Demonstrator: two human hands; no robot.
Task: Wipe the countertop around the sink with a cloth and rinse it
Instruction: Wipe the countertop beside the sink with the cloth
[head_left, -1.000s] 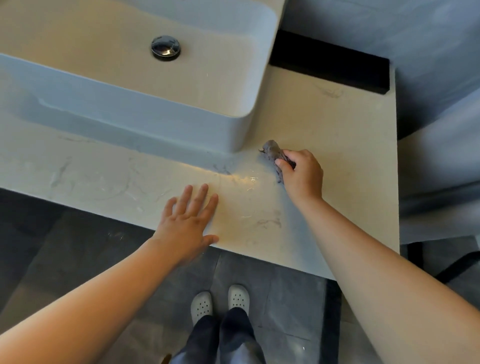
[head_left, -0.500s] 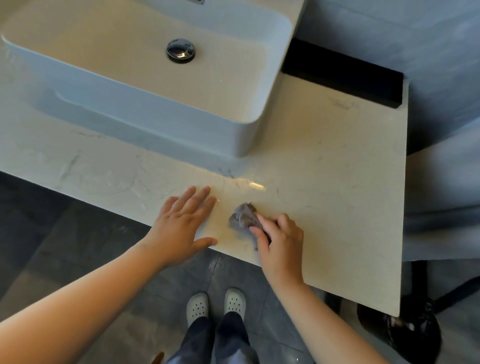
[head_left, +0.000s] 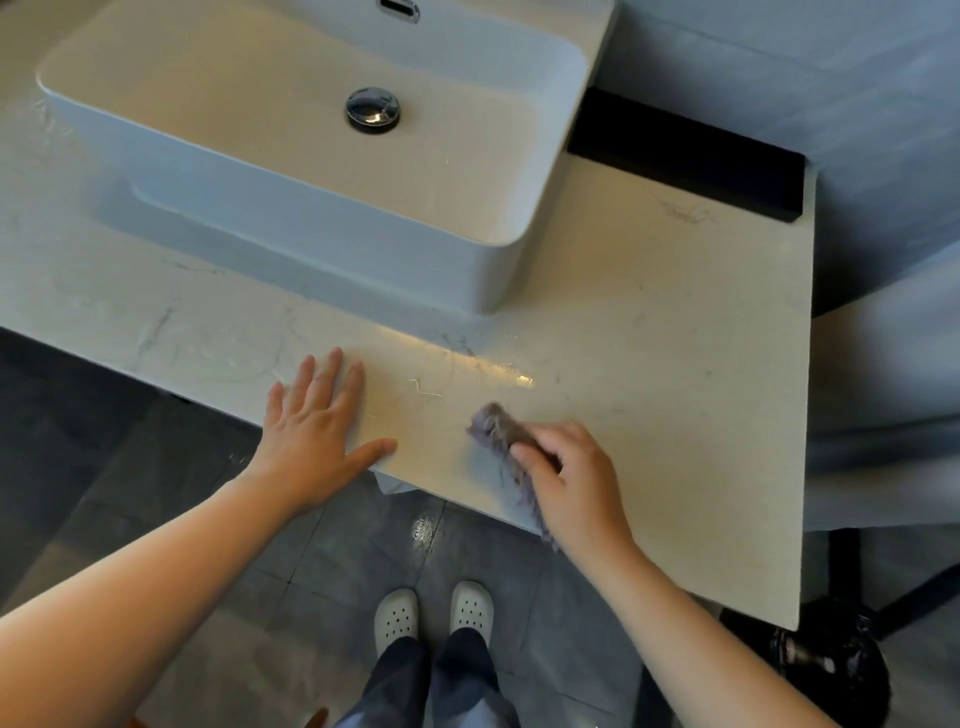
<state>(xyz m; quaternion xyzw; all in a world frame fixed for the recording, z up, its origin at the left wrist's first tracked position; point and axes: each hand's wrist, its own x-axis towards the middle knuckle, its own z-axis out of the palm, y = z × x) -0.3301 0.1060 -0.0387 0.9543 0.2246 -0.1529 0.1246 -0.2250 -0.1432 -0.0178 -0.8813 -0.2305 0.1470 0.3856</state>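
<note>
The left hand (head_left: 317, 431) lies flat on the countertop (head_left: 675, 364) at its front edge, fingers straight and slightly spread, thumb out to the right, holding nothing. Beyond its fingertips stands the white sink (head_left: 311, 234), with a metal drain plug (head_left: 373, 110) in its basin. Right of the thumb, apart from it, the grey cloth (head_left: 498, 431) lies bunched on the countertop. The right hand (head_left: 571, 483) grips it with curled fingers; the cloth sticks out past the fingertips and trails under the palm over the edge.
</note>
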